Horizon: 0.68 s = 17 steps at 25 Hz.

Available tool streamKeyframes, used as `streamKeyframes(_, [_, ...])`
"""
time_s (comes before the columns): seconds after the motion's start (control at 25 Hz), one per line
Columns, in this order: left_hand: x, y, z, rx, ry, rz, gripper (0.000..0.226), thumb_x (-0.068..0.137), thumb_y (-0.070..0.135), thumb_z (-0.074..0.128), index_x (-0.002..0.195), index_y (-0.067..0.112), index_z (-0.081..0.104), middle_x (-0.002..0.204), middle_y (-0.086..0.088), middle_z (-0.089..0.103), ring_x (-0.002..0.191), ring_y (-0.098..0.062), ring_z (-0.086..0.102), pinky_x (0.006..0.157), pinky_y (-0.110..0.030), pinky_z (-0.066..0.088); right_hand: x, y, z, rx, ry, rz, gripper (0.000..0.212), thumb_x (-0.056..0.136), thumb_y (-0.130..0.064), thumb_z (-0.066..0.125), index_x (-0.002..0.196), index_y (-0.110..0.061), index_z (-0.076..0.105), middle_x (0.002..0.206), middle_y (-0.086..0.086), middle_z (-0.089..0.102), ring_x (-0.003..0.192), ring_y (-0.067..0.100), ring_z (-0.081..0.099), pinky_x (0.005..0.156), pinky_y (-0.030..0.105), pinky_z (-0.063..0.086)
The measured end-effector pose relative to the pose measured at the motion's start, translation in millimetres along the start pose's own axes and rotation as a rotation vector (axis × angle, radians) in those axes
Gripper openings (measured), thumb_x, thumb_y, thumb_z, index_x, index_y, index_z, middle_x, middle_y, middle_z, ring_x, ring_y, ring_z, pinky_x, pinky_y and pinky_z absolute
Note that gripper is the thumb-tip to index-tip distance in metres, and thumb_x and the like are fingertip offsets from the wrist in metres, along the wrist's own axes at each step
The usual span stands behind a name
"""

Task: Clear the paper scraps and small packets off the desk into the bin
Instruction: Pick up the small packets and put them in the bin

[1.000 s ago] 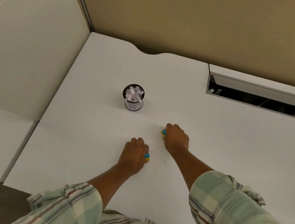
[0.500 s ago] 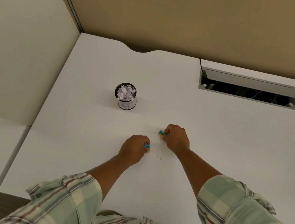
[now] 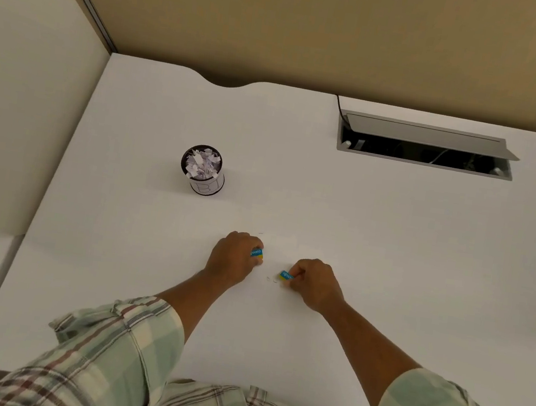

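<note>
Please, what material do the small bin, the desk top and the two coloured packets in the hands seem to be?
Bin: dark rim, pale wall, perhaps metal or plastic; unclear. Desk: smooth matte white, probably laminate. Packet in the left hand and packet in the right hand: printed blue and yellow, probably paper or foil wrapper.

Two small blue-and-yellow packets sit low over the white counter [image 3: 390,254], one [image 3: 256,253] pinched in the left hand [image 3: 234,261], the other [image 3: 285,276] in the right hand [image 3: 315,283], tiny paper scraps [image 3: 272,279] between them, and the round dark-rimmed bin [image 3: 203,170], upright, holds crumpled white paper.
</note>
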<state>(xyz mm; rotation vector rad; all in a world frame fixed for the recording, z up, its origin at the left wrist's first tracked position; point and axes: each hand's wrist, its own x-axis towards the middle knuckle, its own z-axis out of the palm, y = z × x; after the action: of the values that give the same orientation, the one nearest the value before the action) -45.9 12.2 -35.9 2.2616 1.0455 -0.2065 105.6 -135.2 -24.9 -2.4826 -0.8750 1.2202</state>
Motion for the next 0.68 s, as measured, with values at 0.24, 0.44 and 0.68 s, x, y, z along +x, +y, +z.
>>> streamKeyframes(0.24, [3,2,3,0.106,0.02,0.045,0.027,0.094,0.036,0.064,0.119,0.026,0.071,0.111,0.0,0.069,0.106,-0.021,0.061,0.091,-0.037,0.051,-3,-3,22,-0.126,0.008,-0.054,0.016,0.083,-0.033,0.076,0.098,-0.032,0.072,0.095,-0.011,0.07,0.086,0.012,0.063,0.067,0.025,0.047])
streamKeyframes(0.44, [6,6,7,0.252,0.024,0.06,0.026,0.098,0.035,0.058,0.118,0.022,0.068,0.112,-0.002,0.068,0.104,-0.022,0.061,0.086,-0.036,0.047,-2,-10,28,-0.254,0.069,-0.114,0.018,0.091,-0.034,0.066,0.108,-0.03,0.07,0.103,-0.005,0.068,0.089,0.015,0.063,0.073,0.028,0.05])
streamKeyframes(0.68, [6,13,8,0.29,-0.028,-0.031,0.02,0.091,0.025,0.065,0.11,0.02,0.065,0.11,-0.002,0.067,0.105,-0.023,0.058,0.089,-0.036,0.04,-1,-20,32,-0.482,-0.008,-0.171,0.014,0.094,-0.027,0.058,0.106,-0.021,0.064,0.108,0.002,0.066,0.098,0.023,0.064,0.084,0.035,0.049])
